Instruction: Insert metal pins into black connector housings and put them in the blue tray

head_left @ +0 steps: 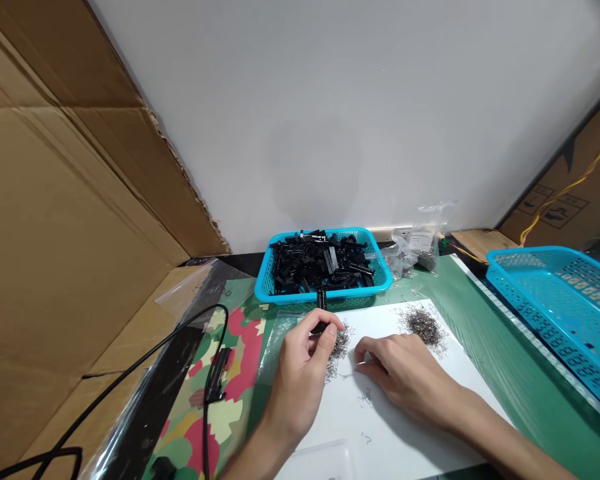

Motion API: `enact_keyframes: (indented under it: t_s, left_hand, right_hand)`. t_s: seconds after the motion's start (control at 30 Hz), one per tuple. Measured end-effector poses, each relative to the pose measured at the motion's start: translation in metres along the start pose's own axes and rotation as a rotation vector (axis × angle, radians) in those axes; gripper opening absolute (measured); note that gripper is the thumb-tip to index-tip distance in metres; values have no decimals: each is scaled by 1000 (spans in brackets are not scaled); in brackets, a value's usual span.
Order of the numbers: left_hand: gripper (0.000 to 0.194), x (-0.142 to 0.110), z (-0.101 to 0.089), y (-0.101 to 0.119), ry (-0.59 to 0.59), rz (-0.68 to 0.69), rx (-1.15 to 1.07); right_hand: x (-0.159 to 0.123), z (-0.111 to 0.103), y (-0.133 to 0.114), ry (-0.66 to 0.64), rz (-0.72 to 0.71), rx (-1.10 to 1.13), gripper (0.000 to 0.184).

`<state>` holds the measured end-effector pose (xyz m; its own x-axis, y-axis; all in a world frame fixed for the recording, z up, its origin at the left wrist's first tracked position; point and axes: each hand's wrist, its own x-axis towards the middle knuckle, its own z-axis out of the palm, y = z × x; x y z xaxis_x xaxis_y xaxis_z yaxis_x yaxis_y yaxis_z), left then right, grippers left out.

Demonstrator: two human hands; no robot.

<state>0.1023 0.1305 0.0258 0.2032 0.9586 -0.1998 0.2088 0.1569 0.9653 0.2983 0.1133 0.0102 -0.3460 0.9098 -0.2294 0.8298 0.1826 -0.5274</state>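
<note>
My left hand [303,367] is closed round a black plastic piece [322,300], whose upper end sticks up past the fingers in front of the blue basket. To its right, my right hand [400,373] rests low over the white sheet [405,437], thumb and index finger brought together; whatever lies between the tips is too small to make out. A pile of small bent metal pins [339,343] lies partly behind my left hand. Another, larger pin pile [425,327] sits beyond my right hand. A few loose pins [366,397] are scattered between the hands.
A blue basket [325,297] full of black plastic pieces [310,260] stands against the wall. Another blue basket [550,320] is at the right. Plastic bags [425,250] lie at the back. A black cable [150,360] crosses the left side; a clear tray [323,460] sits in front.
</note>
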Motion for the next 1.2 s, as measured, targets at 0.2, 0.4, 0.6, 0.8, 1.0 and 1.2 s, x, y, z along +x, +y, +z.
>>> enact_keyframes:
  t_s: [0.2,0.4,0.6,0.8,1.0,1.2]
  left_hand:
    - [29,-3,4,3,-100,62,153]
    - [37,-6,6,4,-223,126,256]
    - [41,-7,5,7,-268,108,158]
    - [41,-4,2,3,-283,-28,-42]
    - [42,-5,2,4,-322,-78,-64]
    - [42,-3,4,6,-306,19,-56]
  right_hand:
    - [-5,-12,10,67,-49,445,10]
    - [-8,-20,9,47,-72,888,16]
    - [-12,-20,5,110,-135,741,11]
    - [-12,-8,10,320,-358,393,13]
    - [-13,-6,9,436,-452,322,13]
    - [-15,-14,1,294,-232,595,18]
